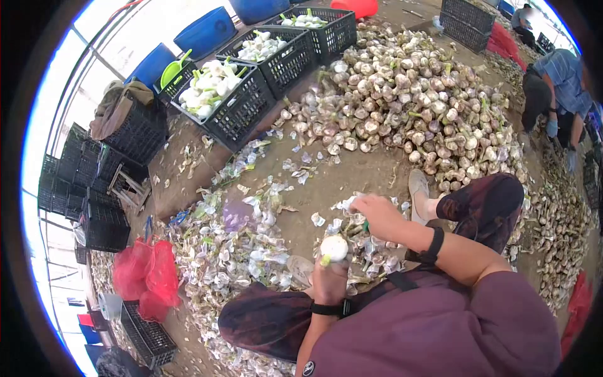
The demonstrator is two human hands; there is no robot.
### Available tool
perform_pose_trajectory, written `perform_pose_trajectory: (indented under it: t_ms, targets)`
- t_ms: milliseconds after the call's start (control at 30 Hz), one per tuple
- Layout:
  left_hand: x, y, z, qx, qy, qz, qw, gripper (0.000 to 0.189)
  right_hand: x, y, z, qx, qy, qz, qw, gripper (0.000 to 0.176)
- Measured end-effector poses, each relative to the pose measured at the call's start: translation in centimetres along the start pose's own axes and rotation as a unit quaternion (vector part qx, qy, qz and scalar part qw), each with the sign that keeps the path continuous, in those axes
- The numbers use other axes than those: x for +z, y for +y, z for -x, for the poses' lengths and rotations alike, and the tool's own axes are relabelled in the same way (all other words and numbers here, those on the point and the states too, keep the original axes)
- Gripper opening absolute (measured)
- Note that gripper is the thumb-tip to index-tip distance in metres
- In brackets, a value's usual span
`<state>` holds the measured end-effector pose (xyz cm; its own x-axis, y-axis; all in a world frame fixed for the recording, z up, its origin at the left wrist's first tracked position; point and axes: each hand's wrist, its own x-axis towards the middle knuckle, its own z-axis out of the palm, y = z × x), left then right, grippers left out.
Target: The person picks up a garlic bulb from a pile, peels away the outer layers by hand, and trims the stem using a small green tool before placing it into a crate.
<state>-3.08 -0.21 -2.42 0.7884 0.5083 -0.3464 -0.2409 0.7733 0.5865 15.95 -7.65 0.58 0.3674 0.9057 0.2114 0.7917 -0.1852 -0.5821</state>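
Note:
My left hand (331, 281) is closed around a white garlic bulb (335, 248), held up in front of me with a short greenish stem at its lower left. To its upper right is my right hand (380, 217), its fingers curled together and apart from the bulb. A bit of green shows under the right palm, but what the hand grips is mostly hidden. Pale garlic skins (251, 245) litter the ground below both hands. Beyond my right foot rises a large heap of unpeeled garlic (414, 88).
Black crates (235, 116) of white bulbs line the far left, with a green scoop (173, 72) and blue barrels (204, 31) behind. Red mesh bags (151, 273) and stacked crates (103, 220) are at left. At right, a co-worker (562, 81) bends over more garlic (553, 232).

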Motion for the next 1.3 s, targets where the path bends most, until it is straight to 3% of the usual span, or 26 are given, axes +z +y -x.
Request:
perform_pose_trajectory:
  t_ms: [33, 133, 267, 467, 667, 867, 967, 1067, 1167, 1200, 1300]
  targets:
    - [0.3, 0.1, 0.0, -0.02, 0.007, 0.072, 0.997, 0.042, -0.4, -0.5, 0.2, 0.01, 0.001, -0.077, 0.997, 0.029]
    - [0.6, 0.0, -0.3, -0.019, 0.005, 0.074, 0.997, 0.04, -2.1, -3.9, 0.2, 0.01, -0.074, -0.175, 0.982, 0.031]
    - [0.4, -0.2, -0.4, -0.033, 0.005, 0.064, 0.997, 0.038, -0.5, -4.7, 0.2, -0.147, 0.017, -0.15, 0.977, 0.025]
    - [0.0, -0.4, 0.0, -0.023, 0.022, 0.08, 0.996, 0.037, -1.1, -5.5, -0.4, -0.024, -0.068, -0.197, 0.978, 0.019]
    - [-0.6, -0.8, -0.4, -0.023, 0.014, 0.062, 0.998, 0.04, -0.3, -5.7, -0.1, -0.125, 0.0, -0.164, 0.979, 0.021]
    - [0.0, -0.2, 0.0, -0.038, -0.022, 0.065, 0.997, 0.042, -0.1, -4.9, -0.2, -0.103, -0.006, -0.253, 0.962, 0.02]
    - [0.1, -0.4, 0.0, -0.019, -0.007, 0.063, 0.998, 0.045, -0.3, -5.0, 0.0, -0.037, -0.009, -0.311, 0.95, 0.017]
    - [0.9, 0.0, 0.1, 0.005, -0.001, 0.048, 0.999, 0.048, -0.9, -5.9, -0.1, 0.19, -0.042, -0.413, 0.89, 0.013]
    - [1.4, 0.3, 0.3, 0.031, 0.005, 0.029, 0.999, 0.048, 0.4, -3.1, -0.5, 0.349, 0.004, -0.637, 0.687, 0.015]
    - [1.2, 0.2, 0.4, 0.035, -0.007, 0.032, 0.999, 0.048, 0.2, -2.8, -0.8, 0.415, 0.061, -0.614, 0.669, 0.015]
    - [1.7, 0.0, 0.3, 0.023, 0.0, 0.056, 0.998, 0.049, -0.5, -2.8, -1.4, 0.434, 0.13, -0.691, 0.564, 0.018]
